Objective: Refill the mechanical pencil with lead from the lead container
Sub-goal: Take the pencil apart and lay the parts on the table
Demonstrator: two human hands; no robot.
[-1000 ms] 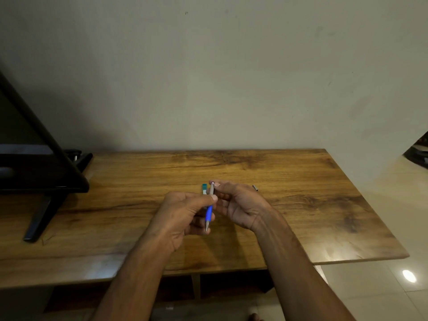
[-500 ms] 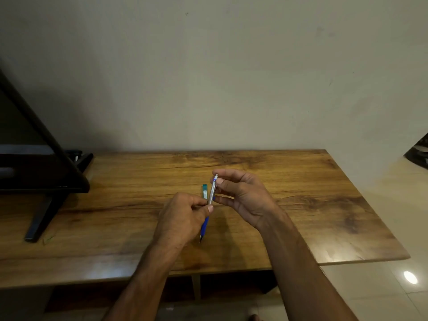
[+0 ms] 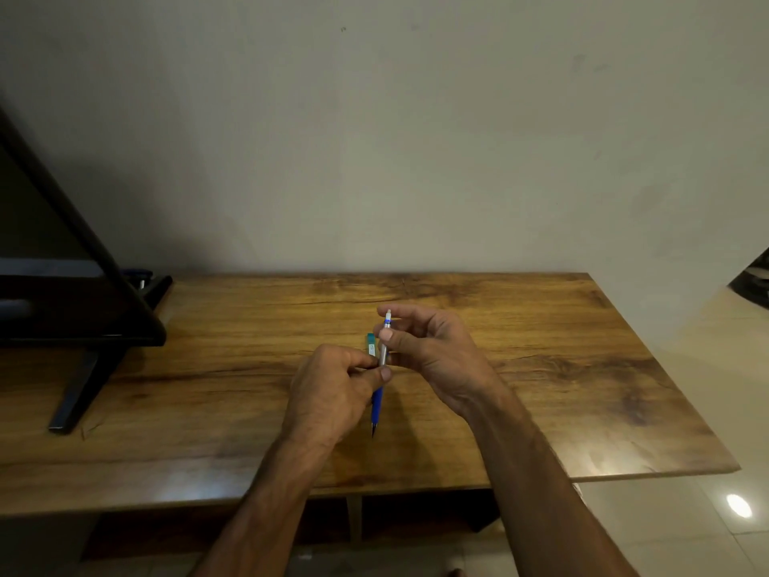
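Now both hands hold the mechanical pencil [image 3: 383, 351] up over the table. It is a thin stick, shiny silver on top and blue lower down, with a dark pointy tip and a small white cap. The left hand [image 3: 333, 389] pinches its middle. The right hand [image 3: 437, 351] pinches the top part with thumb and finger. The lead container [image 3: 370, 342], small and green, lies on the smooth brown wooden table [image 3: 561, 368] just behind the left hand, partly hidden. Its white label is too small to read. A black screen [image 3: 62, 310] stands at the left.
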